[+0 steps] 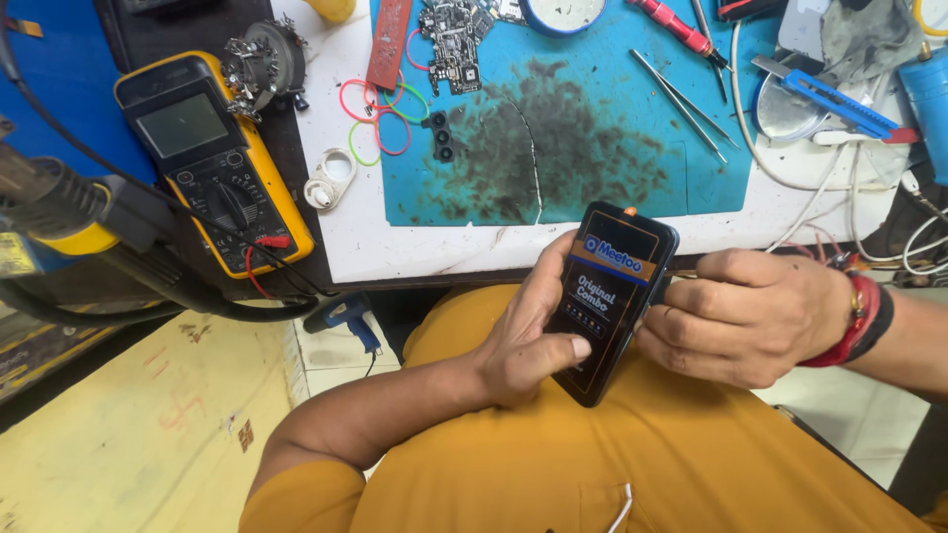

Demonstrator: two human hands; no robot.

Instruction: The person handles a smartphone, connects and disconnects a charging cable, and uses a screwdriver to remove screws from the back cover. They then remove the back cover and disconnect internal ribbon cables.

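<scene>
Gripping a glossy black rectangular phone with a printed protective film (pixel 610 296), the left hand (pixel 528 336) wraps its fingers behind the slab and lays the thumb across the lower face, steadying it above the lap. The right hand (pixel 746 316) has its fingers curled against the phone's right edge, pinching a thin metal tool (pixel 681 273) whose tip I cannot make out. Beyond the fingertips lies a stained blue rubber work mat (pixel 592 148), smudged dark, with steel tweezers (pixel 681 99). Far left of the left-hand fingers rests a yellow-cased multimeter (pixel 212 158).
</scene>
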